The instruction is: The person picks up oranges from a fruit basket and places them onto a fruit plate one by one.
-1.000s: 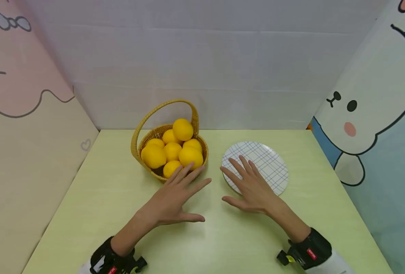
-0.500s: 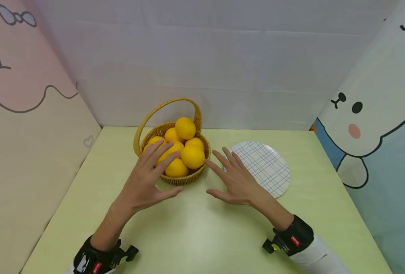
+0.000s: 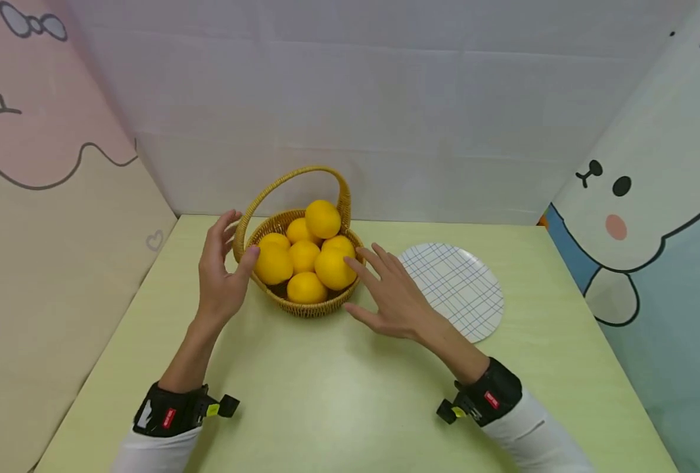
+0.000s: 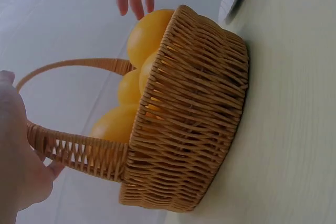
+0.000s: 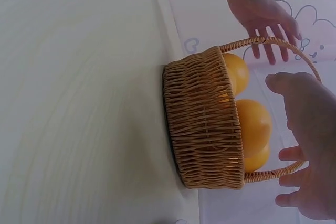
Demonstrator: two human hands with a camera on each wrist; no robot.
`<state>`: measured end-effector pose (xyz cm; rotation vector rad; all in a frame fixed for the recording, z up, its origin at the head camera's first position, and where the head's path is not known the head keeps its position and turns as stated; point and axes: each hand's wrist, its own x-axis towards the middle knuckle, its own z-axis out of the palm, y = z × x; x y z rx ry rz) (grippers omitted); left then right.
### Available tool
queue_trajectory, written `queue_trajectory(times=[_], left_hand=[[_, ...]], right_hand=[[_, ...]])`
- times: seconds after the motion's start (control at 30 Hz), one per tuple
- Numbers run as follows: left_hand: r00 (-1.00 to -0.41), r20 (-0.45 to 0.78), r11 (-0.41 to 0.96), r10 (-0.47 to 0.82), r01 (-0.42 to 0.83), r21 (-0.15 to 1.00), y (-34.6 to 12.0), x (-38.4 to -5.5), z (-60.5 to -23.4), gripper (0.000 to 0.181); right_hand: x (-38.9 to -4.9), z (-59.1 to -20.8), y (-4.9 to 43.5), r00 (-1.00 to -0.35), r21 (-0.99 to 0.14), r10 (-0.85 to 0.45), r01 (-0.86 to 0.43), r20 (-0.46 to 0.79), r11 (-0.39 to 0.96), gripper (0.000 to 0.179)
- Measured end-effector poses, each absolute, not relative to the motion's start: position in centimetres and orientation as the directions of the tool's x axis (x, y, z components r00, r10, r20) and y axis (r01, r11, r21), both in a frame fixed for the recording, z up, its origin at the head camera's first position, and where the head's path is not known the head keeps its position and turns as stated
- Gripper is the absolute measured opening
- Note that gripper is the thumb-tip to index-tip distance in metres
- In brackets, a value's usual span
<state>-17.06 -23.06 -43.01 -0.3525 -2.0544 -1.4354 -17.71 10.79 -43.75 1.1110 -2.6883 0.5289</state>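
Observation:
A wicker basket [image 3: 307,311] with a tall arched handle [image 3: 293,174] stands on the table, heaped with several yellow-orange round fruits, likely oranges [image 3: 334,268]. My left hand [image 3: 219,282] is at the basket's left side, beside the foot of the handle, fingers slightly bent and thumb apart. In the left wrist view this hand [image 4: 23,150] overlaps the handle, and I cannot tell whether it touches. On the other side, my right hand [image 3: 399,299] hovers by the right rim with fingers spread and nothing held.
A round white plate with a blue grid pattern [image 3: 456,289] lies to the right, partly behind my right hand. The pale table [image 3: 326,407] meets a light back wall [image 3: 415,131]. Cartoon-printed panels [image 3: 651,197] flank it.
My left hand has swung left and forward, from before the basket to beside its handle. My right hand has moved left, off the plate toward the basket's right rim.

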Motion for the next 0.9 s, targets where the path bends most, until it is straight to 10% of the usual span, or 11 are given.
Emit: queue_trajectory(times=[0.2,0.9], left_hand=[[-0.845,0.491,0.078,-0.211,0.487,0.870,-22.0,-18.8,-43.9,0.036],[-0.766,0.548,0.174,-0.337,0.521,0.836,-21.1,-19.7,-45.5,0.047]], right_hand=[[-18.2,-43.3,10.2,-0.698,-0.264,-0.634,-0.714,0.333,0.649,0.079],[-19.8,-41.8,7.6,-0.694,-0.287,-0.660,-0.720,0.288,0.632,0.081]])
